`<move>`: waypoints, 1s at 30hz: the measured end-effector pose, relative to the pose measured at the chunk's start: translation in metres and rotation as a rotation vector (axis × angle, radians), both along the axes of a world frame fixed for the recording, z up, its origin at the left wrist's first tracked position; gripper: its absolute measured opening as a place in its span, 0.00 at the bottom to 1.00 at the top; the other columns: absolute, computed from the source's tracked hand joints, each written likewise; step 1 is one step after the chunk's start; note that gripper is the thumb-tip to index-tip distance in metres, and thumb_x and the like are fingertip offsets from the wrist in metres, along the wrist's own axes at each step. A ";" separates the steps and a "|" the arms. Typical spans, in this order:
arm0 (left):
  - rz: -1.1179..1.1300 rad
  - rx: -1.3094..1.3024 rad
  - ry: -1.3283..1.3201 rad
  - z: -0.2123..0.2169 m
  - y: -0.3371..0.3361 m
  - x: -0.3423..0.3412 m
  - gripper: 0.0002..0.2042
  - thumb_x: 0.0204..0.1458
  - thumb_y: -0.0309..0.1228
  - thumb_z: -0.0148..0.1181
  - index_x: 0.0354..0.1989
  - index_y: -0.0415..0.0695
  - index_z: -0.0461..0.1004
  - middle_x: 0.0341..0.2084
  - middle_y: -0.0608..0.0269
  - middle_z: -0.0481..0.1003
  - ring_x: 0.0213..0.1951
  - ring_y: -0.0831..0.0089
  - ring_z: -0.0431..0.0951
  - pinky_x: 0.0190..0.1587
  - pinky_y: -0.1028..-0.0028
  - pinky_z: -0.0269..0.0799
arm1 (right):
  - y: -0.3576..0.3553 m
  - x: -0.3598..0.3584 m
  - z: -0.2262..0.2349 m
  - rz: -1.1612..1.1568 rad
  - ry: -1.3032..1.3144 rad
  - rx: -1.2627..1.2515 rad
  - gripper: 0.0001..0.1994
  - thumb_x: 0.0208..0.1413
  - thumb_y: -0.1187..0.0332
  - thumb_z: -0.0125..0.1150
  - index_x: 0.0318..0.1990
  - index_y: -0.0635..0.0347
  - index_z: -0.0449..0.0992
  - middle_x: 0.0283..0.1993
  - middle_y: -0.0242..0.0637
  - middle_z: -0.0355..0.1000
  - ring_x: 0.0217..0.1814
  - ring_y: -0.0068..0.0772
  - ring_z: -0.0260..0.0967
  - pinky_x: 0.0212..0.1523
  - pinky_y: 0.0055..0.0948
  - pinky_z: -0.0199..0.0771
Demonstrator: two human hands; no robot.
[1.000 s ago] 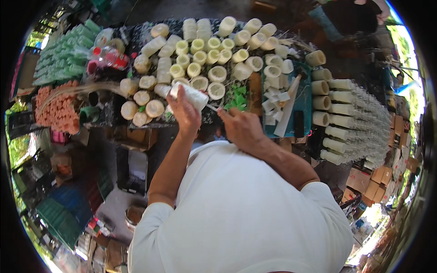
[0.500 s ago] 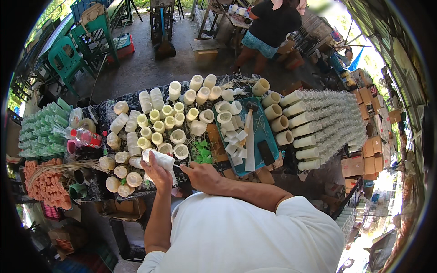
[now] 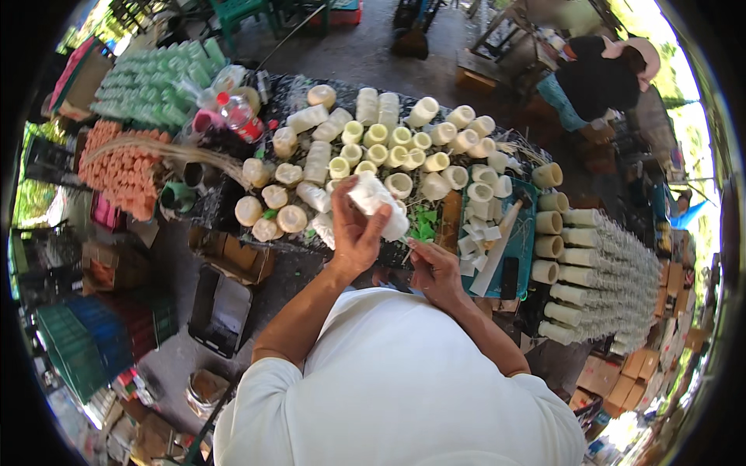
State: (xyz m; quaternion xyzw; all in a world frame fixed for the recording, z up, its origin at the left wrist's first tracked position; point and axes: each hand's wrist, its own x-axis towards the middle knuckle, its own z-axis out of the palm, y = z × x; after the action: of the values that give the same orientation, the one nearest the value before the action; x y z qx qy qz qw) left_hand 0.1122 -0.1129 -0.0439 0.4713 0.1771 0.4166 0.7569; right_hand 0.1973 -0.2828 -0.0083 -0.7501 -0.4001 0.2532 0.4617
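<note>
My left hand (image 3: 356, 237) is wrapped round a white, waxy pillar candle (image 3: 378, 203) with a bumpy surface, tilted above the near edge of the table. Just right of it, my right hand (image 3: 435, 270) is closed, its fingertips pinching a small thin tool (image 3: 409, 248) whose kind is too small to make out. The tool's tip is close to the candle's lower end. Beyond my hands stand several pale yellow hollow cylinders (image 3: 376, 135) and white waxy cylinders (image 3: 423, 112). Green scraps (image 3: 423, 224) lie by my right hand.
A teal tray (image 3: 522, 225) at right holds a hammer (image 3: 509, 217), white pieces and a dark phone (image 3: 509, 278). Rows of pale cylinders (image 3: 571, 295) stand farther right. Orange pieces (image 3: 120, 167), green pieces (image 3: 155, 85) and a bottle (image 3: 239, 116) are at left. Another person (image 3: 606, 74) stands far right.
My view has turned toward the left, so the table sits farther right and tilted. The candle is now tipped differently in my left hand, and my right hand is lower, slightly apart from it.
</note>
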 end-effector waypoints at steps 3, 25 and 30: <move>-0.037 0.105 -0.083 0.015 -0.010 -0.005 0.36 0.61 0.23 0.65 0.70 0.46 0.46 0.51 0.48 0.71 0.51 0.65 0.77 0.51 0.65 0.77 | -0.001 -0.004 -0.017 -0.038 -0.095 0.160 0.12 0.63 0.81 0.62 0.52 0.64 0.81 0.34 0.37 0.78 0.31 0.22 0.72 0.32 0.27 0.72; 0.058 0.176 -0.113 0.013 -0.006 -0.022 0.35 0.57 0.22 0.69 0.66 0.42 0.50 0.50 0.48 0.72 0.46 0.65 0.79 0.47 0.67 0.79 | 0.007 -0.011 -0.021 0.031 -0.092 0.181 0.10 0.63 0.78 0.63 0.51 0.66 0.81 0.31 0.37 0.75 0.28 0.25 0.68 0.30 0.24 0.67; 0.057 0.195 -0.081 0.008 -0.006 -0.022 0.35 0.57 0.23 0.70 0.67 0.41 0.51 0.48 0.48 0.74 0.44 0.66 0.80 0.45 0.66 0.79 | 0.009 -0.013 -0.023 0.040 -0.055 0.185 0.09 0.65 0.78 0.62 0.50 0.68 0.80 0.32 0.35 0.76 0.28 0.21 0.66 0.30 0.23 0.67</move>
State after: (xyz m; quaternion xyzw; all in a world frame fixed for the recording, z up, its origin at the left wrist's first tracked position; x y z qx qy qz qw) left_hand 0.0900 -0.1186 -0.0358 0.5204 0.1183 0.4721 0.7017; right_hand 0.1844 -0.2741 -0.0312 -0.7028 -0.4493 0.2037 0.5126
